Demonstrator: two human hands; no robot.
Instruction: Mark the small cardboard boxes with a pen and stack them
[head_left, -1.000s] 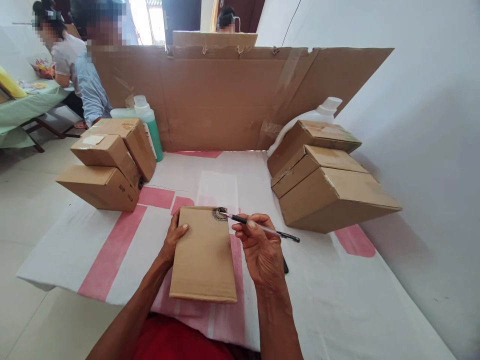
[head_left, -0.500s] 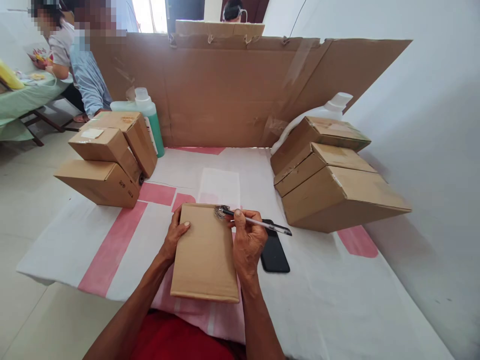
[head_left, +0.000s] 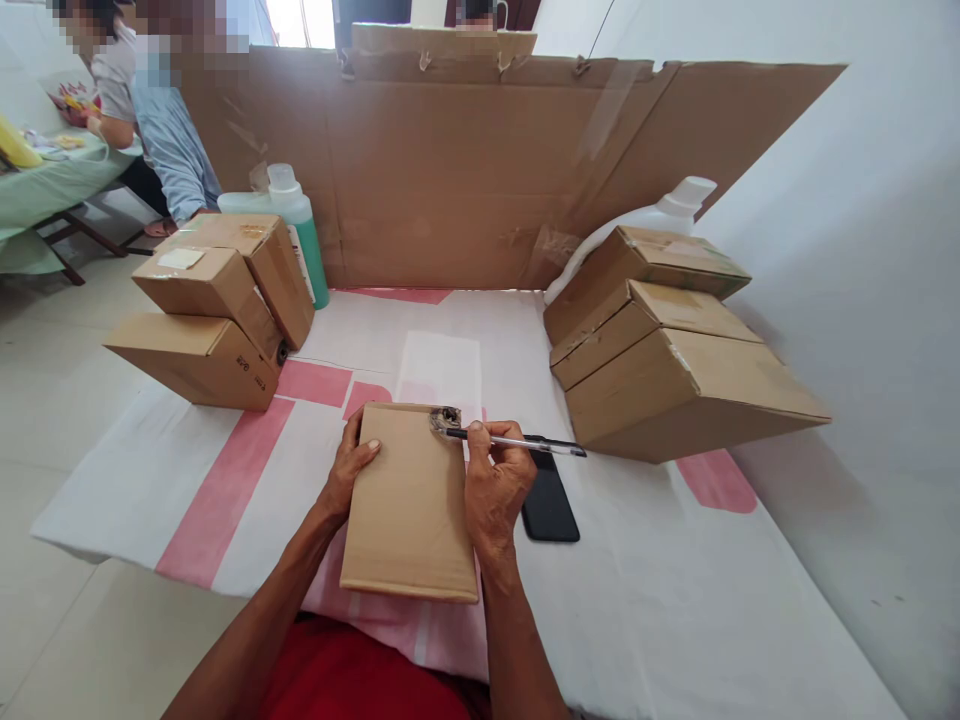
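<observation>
Cardboard box (head_left: 409, 500), flat and rectangular, lies on the near middle of the table's white cloth (head_left: 675, 600), which carries pink bands. Its plain brown top is matte and unprinted, except for a dark scribbled patch (head_left: 445, 418) at the far right corner; nothing in the scribble can be read. The left hand (head_left: 346, 478) rests against the box's left edge, thumb pressed onto the top, holding it flat. The right hand (head_left: 491, 485) is closed around a pen (head_left: 517, 441) with a clear barrel and black ends; the tip touches the scribbled patch. A black phone (head_left: 549, 505), glossy and face down or dark, lies on the cloth just right of the right hand.

Left stack of boxes (head_left: 214, 310): three brown boxes, one bearing a small white label and the lowest small dark print too small to read. A green bottle (head_left: 300, 240) with a white cap stands behind them. Right stack of boxes (head_left: 667, 350): three boxes, tilted, with a white jug (head_left: 660, 215) behind. A cardboard screen (head_left: 465, 170), taped at its seams, stands upright across the table's far edge.
</observation>
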